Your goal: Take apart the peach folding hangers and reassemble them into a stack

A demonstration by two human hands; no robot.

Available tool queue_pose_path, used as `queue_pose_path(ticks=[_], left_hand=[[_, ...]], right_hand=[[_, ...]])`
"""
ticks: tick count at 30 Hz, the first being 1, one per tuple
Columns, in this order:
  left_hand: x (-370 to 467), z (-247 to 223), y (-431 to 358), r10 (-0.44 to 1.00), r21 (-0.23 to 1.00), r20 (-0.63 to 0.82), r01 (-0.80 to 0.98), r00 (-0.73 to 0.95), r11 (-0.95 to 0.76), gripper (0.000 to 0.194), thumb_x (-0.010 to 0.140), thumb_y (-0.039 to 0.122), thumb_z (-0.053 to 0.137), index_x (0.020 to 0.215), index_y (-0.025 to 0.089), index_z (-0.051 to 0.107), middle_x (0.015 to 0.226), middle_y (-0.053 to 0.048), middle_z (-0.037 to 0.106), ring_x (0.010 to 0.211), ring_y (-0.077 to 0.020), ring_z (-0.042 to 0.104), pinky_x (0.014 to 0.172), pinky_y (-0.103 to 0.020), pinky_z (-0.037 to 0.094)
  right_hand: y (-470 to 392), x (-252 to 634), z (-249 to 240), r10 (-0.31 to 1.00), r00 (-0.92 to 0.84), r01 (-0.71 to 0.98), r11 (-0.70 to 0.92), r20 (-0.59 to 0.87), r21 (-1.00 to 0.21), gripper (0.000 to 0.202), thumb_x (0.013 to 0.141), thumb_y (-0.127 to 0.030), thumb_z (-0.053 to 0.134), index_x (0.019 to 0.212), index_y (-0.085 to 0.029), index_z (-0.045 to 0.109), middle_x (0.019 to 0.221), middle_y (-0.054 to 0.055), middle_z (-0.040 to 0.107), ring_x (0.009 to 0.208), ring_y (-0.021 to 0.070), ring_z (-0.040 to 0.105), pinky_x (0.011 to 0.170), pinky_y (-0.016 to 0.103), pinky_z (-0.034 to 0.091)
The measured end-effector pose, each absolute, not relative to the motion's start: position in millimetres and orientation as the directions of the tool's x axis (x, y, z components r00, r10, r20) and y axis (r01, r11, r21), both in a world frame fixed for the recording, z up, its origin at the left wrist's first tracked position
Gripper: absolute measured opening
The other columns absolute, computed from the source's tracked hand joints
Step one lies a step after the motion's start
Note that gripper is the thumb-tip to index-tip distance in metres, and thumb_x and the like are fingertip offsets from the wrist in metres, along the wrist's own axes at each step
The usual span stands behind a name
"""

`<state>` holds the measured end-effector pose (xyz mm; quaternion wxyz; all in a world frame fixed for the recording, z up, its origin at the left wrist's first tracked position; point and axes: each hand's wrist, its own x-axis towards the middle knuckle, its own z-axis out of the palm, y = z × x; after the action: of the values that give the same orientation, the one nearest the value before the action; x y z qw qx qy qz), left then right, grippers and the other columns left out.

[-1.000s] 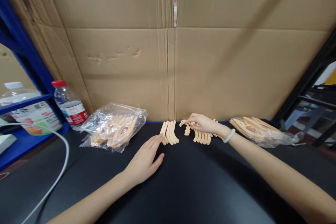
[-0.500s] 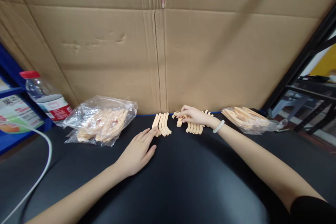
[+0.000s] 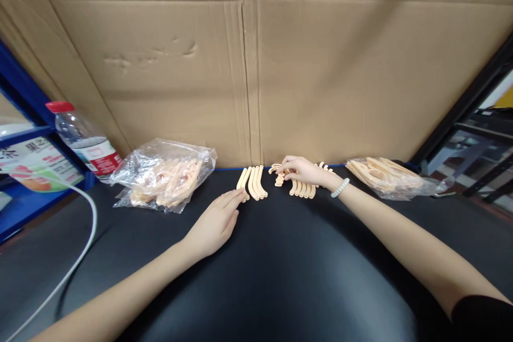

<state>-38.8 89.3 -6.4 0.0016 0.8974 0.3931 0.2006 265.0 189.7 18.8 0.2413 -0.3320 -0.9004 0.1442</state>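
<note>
My left hand [image 3: 214,223] lies palm down on the black table with its fingers stretched out. Its fingertips touch the near end of the leftmost piece in a row of long, curved wooden strips [image 3: 257,184]. My right hand [image 3: 302,170], wearing a pale beaded bracelet [image 3: 340,187], is bent over some small curved wooden pieces [image 3: 278,178], with thumb and fingertips closed around one of them. Beneath and beside that hand lies a second row of curved strips [image 3: 303,189], partly covered by it. More small hooked pieces [image 3: 324,166] show behind the wrist.
A clear plastic bag of wooden parts [image 3: 164,179] lies at left, another bag [image 3: 385,176] at right. Beside the left bag stands a red-capped bottle [image 3: 90,144]. A white cable [image 3: 90,230] curves over the table's left side. Cardboard [image 3: 180,75] rises along the back.
The camera view has shifted slightly, so everything appears a little to the right and higher. The left fingertips have drawn slightly toward the near end of the leftmost strip. The right hand stays over the small pieces.
</note>
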Motion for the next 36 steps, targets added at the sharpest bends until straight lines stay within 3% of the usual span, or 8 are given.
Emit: queue_pose_path(ticks=[8, 12, 16, 19, 21, 27, 30, 36], left_hand=[[-37, -3, 88, 0.69, 0.162, 0.369, 0.689, 0.622, -0.707, 0.045, 0.093, 0.013, 0.033, 0.134, 0.015, 0.052, 0.139, -0.015, 0.051, 0.129, -0.0268, 0.049, 0.109, -0.046, 0.042], [-37, -4, 87, 0.721, 0.143, 0.367, 0.731, 0.587, -0.668, 0.042, 0.093, 0.015, 0.035, 0.132, 0.013, 0.049, 0.136, -0.015, 0.053, 0.128, -0.0259, 0.049, 0.107, -0.045, 0.042], [-35, -2, 83, 0.758, 0.133, 0.391, 0.782, 0.523, -0.609, 0.029, 0.09, 0.017, 0.041, 0.116, 0.015, 0.055, 0.125, -0.014, 0.059, 0.119, -0.0282, 0.053, 0.099, -0.047, 0.045], [-34, 4, 78, 0.784, 0.135, 0.419, 0.822, 0.458, -0.553, 0.016, 0.091, 0.021, 0.043, 0.095, 0.019, 0.058, 0.104, -0.009, 0.063, 0.098, -0.0255, 0.059, 0.083, -0.042, 0.048], [-33, 9, 76, 0.803, 0.143, 0.439, 0.851, 0.403, -0.506, 0.018, 0.092, 0.025, 0.042, 0.081, 0.02, 0.055, 0.09, -0.006, 0.061, 0.084, -0.0226, 0.058, 0.075, -0.037, 0.047], [-33, 13, 84, 0.872, 0.203, 0.422, 0.912, 0.247, -0.356, 0.017, 0.084, 0.03, 0.053, 0.073, 0.022, 0.042, 0.082, -0.005, 0.053, 0.081, -0.0243, 0.054, 0.069, -0.035, 0.043], [-38, 14, 89, 0.91, 0.25, 0.338, 0.909, 0.241, -0.334, 0.017, 0.077, 0.02, 0.056, 0.076, 0.023, 0.039, 0.077, -0.001, 0.051, 0.07, -0.0203, 0.055, 0.064, -0.031, 0.042], [-57, 26, 89, 0.946, 0.341, 0.231, 0.891, 0.229, -0.299, 0.019, 0.067, 0.011, 0.053, 0.079, 0.023, 0.044, 0.075, -0.001, 0.056, 0.061, -0.0201, 0.056, 0.061, -0.031, 0.04]], right_hand=[[192, 266, 14, 0.694, -0.567, 0.519, 0.719, 0.444, -0.463, 0.012, 0.086, -0.015, 0.063, 0.09, -0.021, 0.074, 0.089, 0.003, 0.062, 0.074, 0.0154, 0.059, 0.068, 0.028, 0.047], [192, 261, 16, 0.722, -0.434, 0.537, 0.687, 0.538, -0.489, 0.014, 0.088, -0.019, 0.06, 0.083, -0.02, 0.073, 0.086, 0.005, 0.065, 0.077, 0.0175, 0.06, 0.072, 0.031, 0.047], [190, 259, 20, 0.749, -0.248, 0.559, 0.628, 0.614, -0.541, 0.016, 0.088, -0.023, 0.057, 0.085, -0.019, 0.072, 0.089, 0.007, 0.065, 0.078, 0.0195, 0.06, 0.072, 0.034, 0.047], [184, 256, 28, 0.755, -0.139, 0.549, 0.597, 0.64, -0.585, 0.018, 0.088, -0.026, 0.056, 0.089, -0.018, 0.072, 0.091, 0.007, 0.062, 0.081, 0.0203, 0.058, 0.072, 0.035, 0.046], [177, 250, 35, 0.764, -0.09, 0.53, 0.58, 0.639, -0.619, 0.017, 0.087, -0.028, 0.057, 0.089, -0.019, 0.072, 0.086, 0.006, 0.06, 0.078, 0.0197, 0.056, 0.071, 0.034, 0.046], [133, 216, 49, 0.845, -0.129, 0.386, 0.525, 0.52, -0.758, 0.023, 0.091, -0.038, 0.054, 0.095, -0.019, 0.067, 0.061, -0.003, 0.055, 0.049, 0.0115, 0.049, 0.048, 0.025, 0.041], [98, 205, 47, 0.884, -0.169, 0.187, 0.464, 0.437, -0.866, 0.025, 0.093, -0.042, 0.052, 0.1, -0.021, 0.062, 0.053, -0.007, 0.049, 0.044, 0.0106, 0.052, 0.047, 0.023, 0.042], [45, 209, 28, 0.948, -0.266, -0.022, 0.173, 0.173, -0.985, 0.032, 0.087, -0.049, 0.063, 0.096, -0.019, 0.062, 0.085, 0.005, 0.067, 0.067, 0.0171, 0.068, 0.053, 0.025, 0.052]])
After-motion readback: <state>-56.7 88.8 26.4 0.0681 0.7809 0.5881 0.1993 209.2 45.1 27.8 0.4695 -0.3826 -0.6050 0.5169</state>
